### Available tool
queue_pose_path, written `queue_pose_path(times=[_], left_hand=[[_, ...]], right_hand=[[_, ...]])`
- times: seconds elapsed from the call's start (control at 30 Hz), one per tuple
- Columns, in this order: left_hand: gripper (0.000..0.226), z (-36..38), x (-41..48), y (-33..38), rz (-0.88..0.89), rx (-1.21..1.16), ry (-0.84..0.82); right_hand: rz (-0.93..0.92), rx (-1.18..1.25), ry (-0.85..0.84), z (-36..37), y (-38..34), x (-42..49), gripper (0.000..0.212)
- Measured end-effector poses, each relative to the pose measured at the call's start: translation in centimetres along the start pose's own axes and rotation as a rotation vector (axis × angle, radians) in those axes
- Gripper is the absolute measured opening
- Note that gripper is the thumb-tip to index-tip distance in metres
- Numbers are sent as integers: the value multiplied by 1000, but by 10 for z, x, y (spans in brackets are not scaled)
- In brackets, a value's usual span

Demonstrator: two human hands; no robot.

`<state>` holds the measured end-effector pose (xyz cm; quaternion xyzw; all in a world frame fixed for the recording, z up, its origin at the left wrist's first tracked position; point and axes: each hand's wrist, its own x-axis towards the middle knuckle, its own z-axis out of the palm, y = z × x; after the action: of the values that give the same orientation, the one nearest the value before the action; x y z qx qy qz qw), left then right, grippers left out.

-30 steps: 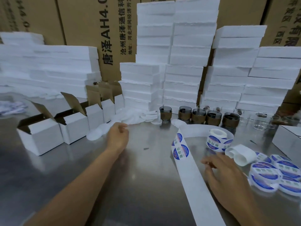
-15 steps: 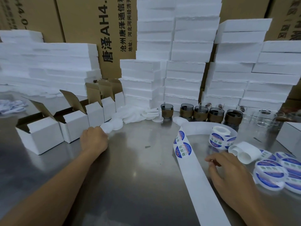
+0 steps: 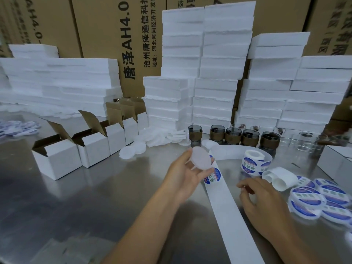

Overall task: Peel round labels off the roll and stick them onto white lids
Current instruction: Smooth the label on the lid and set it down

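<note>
The white lid (image 3: 201, 161) hides part of the label strip (image 3: 224, 202), and the labelled lids (image 3: 314, 199) at 3 o'clock are blurred and cut off by the frame edge. The left hand (image 3: 187, 174) holds the white lid between thumb and fingertips above the desk (image 3: 95, 206). The right hand (image 3: 266, 204), at its 4 o'clock, lies beside the label strip with fingers loosely curled. I cannot tell whether they pinch anything. The roll (image 3: 253, 161) stands at 1 o'clock.

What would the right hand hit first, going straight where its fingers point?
Probably the white backing strip, near its blue label; the right hand points up-left at it, height unclear.
</note>
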<state>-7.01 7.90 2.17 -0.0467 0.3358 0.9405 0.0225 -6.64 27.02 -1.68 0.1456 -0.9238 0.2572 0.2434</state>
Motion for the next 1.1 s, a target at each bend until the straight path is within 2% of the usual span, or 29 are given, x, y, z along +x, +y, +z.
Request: queue_pose_path(times=[0.13, 0.3, 0.47, 0.63, 0.73, 0.9, 1.03, 1.1], left_hand=[[27, -5, -2, -8, -84, -53, -101], [30, -7, 7, -10, -63, 20, -87], [37, -14, 11, -10, -54, 6, -125], [33, -23, 15, -9, -81, 31, -65], [26, -21, 12, -9, -92, 20, -80], [30, -20, 8, -9, -109, -62, -76], [30, -18, 6, -9, -85, -66, -10], [25, -17, 5, -11, -83, 14, 8]], right_hand=[[-10, -4, -22, -1, -1, 1, 14], [-7, 59, -47, -2, -3, 0, 13], [236, 393, 68, 7, -12, 17, 18], [424, 581, -84, 26, -33, 45, 35], [475, 606, -167, 33, -40, 51, 44], [549, 720, -88, 22, -46, 47, 31], [539, 905, -20, 3, -46, 25, 31], [507, 990, 14, -4, -45, 14, 33]])
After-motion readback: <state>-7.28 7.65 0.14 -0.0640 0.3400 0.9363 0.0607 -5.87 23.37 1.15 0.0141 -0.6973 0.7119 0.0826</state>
